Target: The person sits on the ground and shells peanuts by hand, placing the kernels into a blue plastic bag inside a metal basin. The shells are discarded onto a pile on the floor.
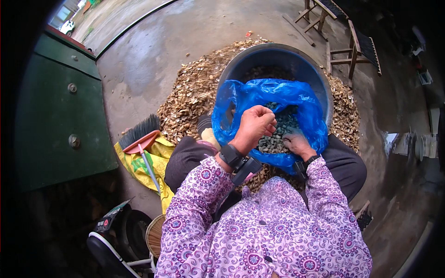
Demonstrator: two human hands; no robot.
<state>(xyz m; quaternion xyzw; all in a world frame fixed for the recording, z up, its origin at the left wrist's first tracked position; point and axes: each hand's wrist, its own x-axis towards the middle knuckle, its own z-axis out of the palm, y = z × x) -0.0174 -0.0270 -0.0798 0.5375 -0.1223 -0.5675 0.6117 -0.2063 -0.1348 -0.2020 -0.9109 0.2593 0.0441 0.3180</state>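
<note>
A blue plastic bag sits open in front of me, resting against the near side of a large round basin. Small roundish pieces, tinted by the blue plastic and looking like nuts, fill its bottom. Raised over the bag's left part is my left hand, its fingers pinched together; whatever is in them, if anything, is too small to make out. My right hand dips into the bag and touches the pieces, its fingertips partly hidden among them. Each wrist wears a black strapped device.
Heaps of pale brown shells surround the basin. To the left, a broom lies on a yellow sack beside a dark green cabinet. Wooden folding stools stand at the far right. A woven basket is at the lower left.
</note>
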